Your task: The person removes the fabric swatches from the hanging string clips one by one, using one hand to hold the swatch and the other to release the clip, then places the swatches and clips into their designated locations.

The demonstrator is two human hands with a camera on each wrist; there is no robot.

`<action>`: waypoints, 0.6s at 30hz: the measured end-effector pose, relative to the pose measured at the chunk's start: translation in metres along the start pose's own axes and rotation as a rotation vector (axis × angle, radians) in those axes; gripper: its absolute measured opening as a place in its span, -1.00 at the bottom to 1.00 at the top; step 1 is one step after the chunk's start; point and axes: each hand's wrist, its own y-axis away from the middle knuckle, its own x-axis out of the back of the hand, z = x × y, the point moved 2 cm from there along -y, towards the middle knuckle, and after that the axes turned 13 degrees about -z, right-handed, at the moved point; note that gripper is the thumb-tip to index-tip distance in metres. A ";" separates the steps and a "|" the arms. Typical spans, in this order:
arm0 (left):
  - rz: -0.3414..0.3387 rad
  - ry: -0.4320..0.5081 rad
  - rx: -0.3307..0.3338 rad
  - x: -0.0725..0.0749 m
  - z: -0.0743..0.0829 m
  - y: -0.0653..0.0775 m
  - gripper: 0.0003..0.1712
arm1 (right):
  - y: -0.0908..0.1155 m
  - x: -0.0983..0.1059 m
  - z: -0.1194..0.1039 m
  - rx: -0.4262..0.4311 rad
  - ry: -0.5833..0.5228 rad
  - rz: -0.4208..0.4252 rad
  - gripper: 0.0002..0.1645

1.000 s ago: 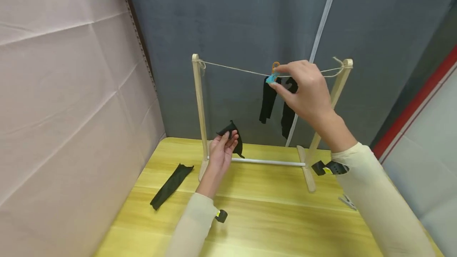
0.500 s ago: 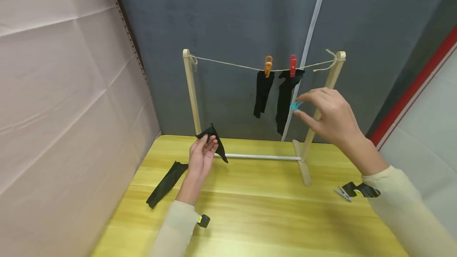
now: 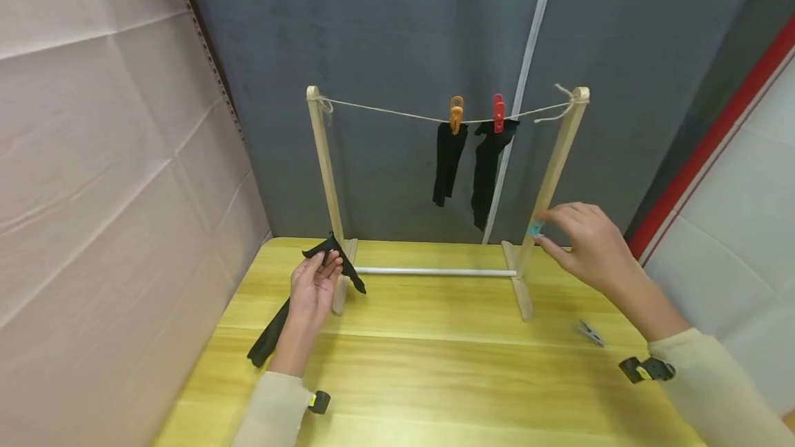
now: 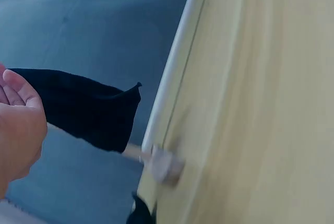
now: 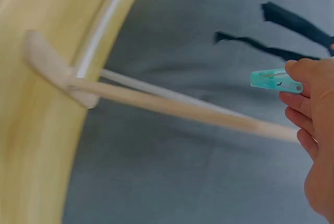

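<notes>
My left hand (image 3: 317, 285) pinches a black cloth strip (image 3: 349, 269) in front of the rack's left post. In the left wrist view the black cloth strip (image 4: 88, 109) dangles out past the fingers. My right hand (image 3: 586, 247) holds a teal clothespin (image 3: 535, 227) between thumb and fingertips, by the right post. The right wrist view shows the teal clothespin (image 5: 274, 80) whole. On the line (image 3: 385, 111) hang two black cloth strips, the left one (image 3: 448, 164) under an orange clothespin (image 3: 456, 114), the right one (image 3: 487, 174) under a red clothespin (image 3: 499, 114).
Another black cloth strip (image 3: 270, 336) lies on the wooden table (image 3: 435, 371), partly hidden by my left forearm. A grey clothespin (image 3: 591, 333) lies at the right. The rack's posts (image 3: 326, 171) stand joined by a low white bar (image 3: 435, 272); a grey curtain (image 3: 385, 33) hangs behind.
My right hand has come away from the line, down and right, with the teal clothespin. My left hand has shifted left and lower, still holding the black cloth strip.
</notes>
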 end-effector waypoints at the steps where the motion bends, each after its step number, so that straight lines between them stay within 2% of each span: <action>1: 0.003 -0.014 -0.005 0.005 0.004 0.003 -0.82 | 0.005 -0.004 0.002 -0.018 -0.002 -0.012 -0.51; 5: 0.026 -0.069 -0.001 0.027 0.017 0.014 -0.80 | 0.022 -0.019 0.011 -0.083 -0.021 -0.046 -0.58; 13: 0.132 -0.183 0.036 0.063 0.042 0.041 -0.85 | 0.049 -0.041 0.030 -0.191 -0.035 -0.111 -0.58; 18: 0.194 -0.296 0.100 0.081 0.059 0.062 -0.85 | 0.063 -0.051 0.037 -0.248 -0.024 -0.154 -0.61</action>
